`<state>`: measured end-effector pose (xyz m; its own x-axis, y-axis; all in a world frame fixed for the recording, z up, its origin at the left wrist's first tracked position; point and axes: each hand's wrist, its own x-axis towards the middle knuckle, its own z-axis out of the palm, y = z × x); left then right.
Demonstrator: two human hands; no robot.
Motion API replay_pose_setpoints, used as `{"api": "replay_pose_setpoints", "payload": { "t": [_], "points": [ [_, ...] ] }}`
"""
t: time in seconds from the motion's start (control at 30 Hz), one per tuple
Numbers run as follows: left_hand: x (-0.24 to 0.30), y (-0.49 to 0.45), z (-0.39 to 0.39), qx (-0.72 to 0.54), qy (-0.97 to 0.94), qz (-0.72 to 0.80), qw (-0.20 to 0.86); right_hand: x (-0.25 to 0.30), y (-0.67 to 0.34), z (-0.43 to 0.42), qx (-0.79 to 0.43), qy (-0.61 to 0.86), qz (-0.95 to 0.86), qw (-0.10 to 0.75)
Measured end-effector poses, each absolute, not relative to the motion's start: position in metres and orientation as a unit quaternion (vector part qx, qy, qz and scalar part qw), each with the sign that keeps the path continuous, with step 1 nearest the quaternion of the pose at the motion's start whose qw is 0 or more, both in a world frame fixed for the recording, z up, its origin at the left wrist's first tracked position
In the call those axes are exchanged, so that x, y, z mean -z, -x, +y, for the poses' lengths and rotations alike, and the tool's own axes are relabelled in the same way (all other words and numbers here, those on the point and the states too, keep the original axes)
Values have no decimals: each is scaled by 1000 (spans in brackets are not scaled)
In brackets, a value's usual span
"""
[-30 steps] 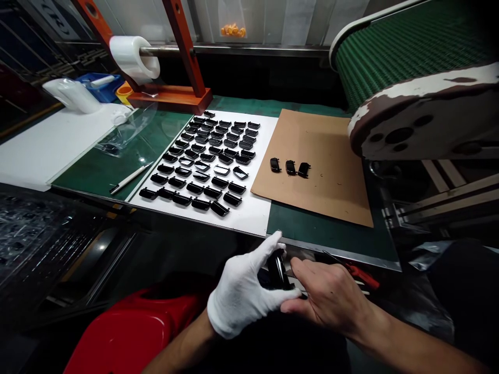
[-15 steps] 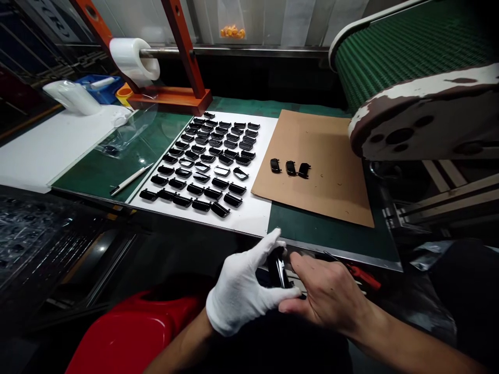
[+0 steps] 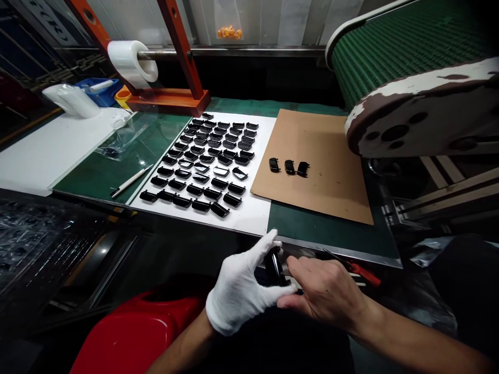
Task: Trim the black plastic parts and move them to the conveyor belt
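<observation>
My left hand [image 3: 241, 288], in a white glove, pinches a glossy black plastic part [image 3: 274, 267] below the table's front edge. My bare right hand [image 3: 325, 293] is closed against the same part, gripping a thin tool that is mostly hidden. Behind that hand lies a red-handled cutter [image 3: 360, 272]. On a white sheet [image 3: 253, 213] on the table lie several rows of the same black parts [image 3: 206, 158]. Three more black parts [image 3: 289, 167] sit in a line on a brown cardboard sheet [image 3: 327, 171].
A green conveyor belt with a worn roller [image 3: 421, 104] overhangs the table's right side. A film roll [image 3: 130, 59] hangs on an orange stand at the back left. A white pen [image 3: 130, 179] lies on the green mat. A red stool [image 3: 128, 332] sits below left.
Both hands stay together on the black part and have shifted only slightly. The view has drifted a little; nothing on the table has moved.
</observation>
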<state>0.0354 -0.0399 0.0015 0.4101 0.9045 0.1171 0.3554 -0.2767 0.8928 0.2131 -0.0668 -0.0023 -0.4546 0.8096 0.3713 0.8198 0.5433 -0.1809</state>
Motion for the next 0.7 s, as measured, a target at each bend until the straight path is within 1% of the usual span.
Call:
{"api": "replay_pose_setpoints", "payload": {
  "t": [0.13,0.2,0.27,0.33,0.43,0.53,0.7],
  "points": [
    [0,-36,-38,-327,-736,433,404,3,-213,-66,-22,468,-851,237],
    [0,-37,-36,-325,-765,424,361,1,-216,-63,-39,466,-845,259],
    [2,-36,-33,-328,-801,407,290,-1,-224,-55,-40,489,-832,260],
    [5,-35,-29,-330,-830,395,216,-3,-239,-42,-23,543,-810,220],
    [12,-30,-25,-310,-848,402,154,5,-271,-12,20,656,-747,103],
    [18,-24,-23,-285,-854,414,132,24,-308,21,50,707,-701,75],
    [22,-13,-20,-266,-860,425,99,51,-353,54,67,718,-691,43]
  ]
}}
